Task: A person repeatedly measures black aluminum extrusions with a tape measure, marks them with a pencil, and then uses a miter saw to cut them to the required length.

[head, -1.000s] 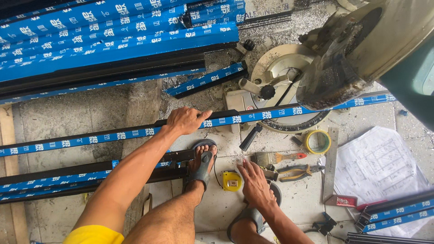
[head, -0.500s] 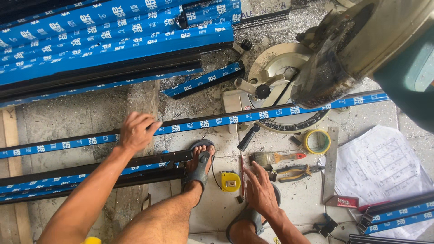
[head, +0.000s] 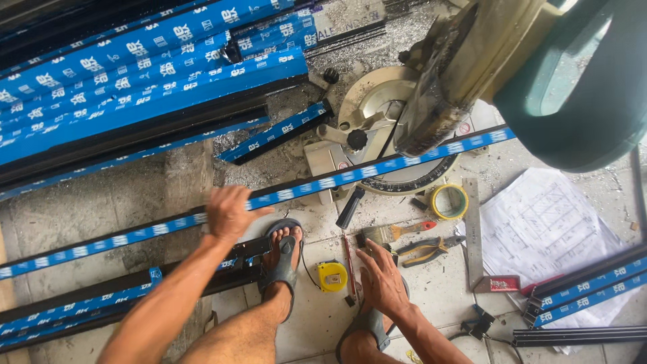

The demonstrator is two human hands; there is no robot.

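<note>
- Blue-taped long profile (head: 296, 192) lies across the floor and runs up onto the bed of the mitre saw (head: 404, 128), right under the raised saw head, so that's the piece being handled.
- Left hand (head: 229, 214) sits on top of it with the fingers curled over the far edge, a loose press rather than a proper clamp. If the bar twists or slides while it's on the saw bed, I'd say that grip won't stop it.
- Right hand (head: 381, 280) is flat on the floor, fingers spread, holding nothing, right by a red pencil-like stick (head: 348, 259) and a yellow tape measure (head: 332, 276).
- Sandalled foot (head: 282, 259) is parked on a lower black profile (head: 135, 300) just beside the long one. Bare toes that near a cutting line look risky to me, with metal chips all over the floor.
- Clutter close by: paint brush (head: 394, 232), pliers (head: 424, 251), roll of tape (head: 449, 201), steel square (head: 475, 236), drawings on paper (head: 549, 232). Any of it could snag the bar or get kicked.
- Big stack of blue-wrapped profiles (head: 135, 74) leans behind, well apart from the hands.
</note>
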